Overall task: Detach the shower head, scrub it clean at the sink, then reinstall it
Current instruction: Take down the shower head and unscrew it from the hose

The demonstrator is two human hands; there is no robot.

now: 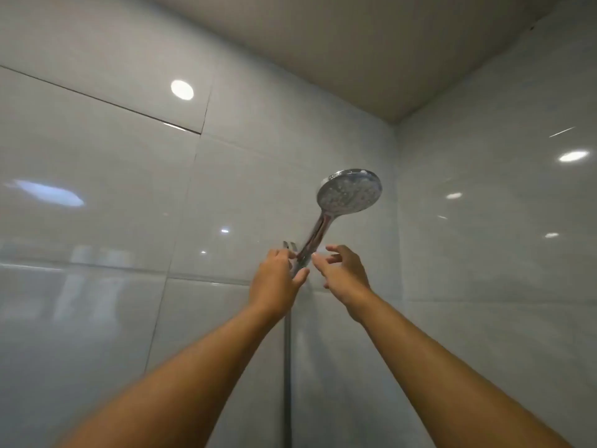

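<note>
Reaching up, my left hand (274,279) gripping base of shower head (349,192) handle at holder; my right hand (344,273) hovering just beside, fingers spread, holding nothing. Chrome looking slick, rigid, probably light; taking hold low on handle.

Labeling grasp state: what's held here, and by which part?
The left hand grips the shower head at the bottom of its handle, by the wall bracket. The right hand hovers open beside the handle, holding nothing.
</note>
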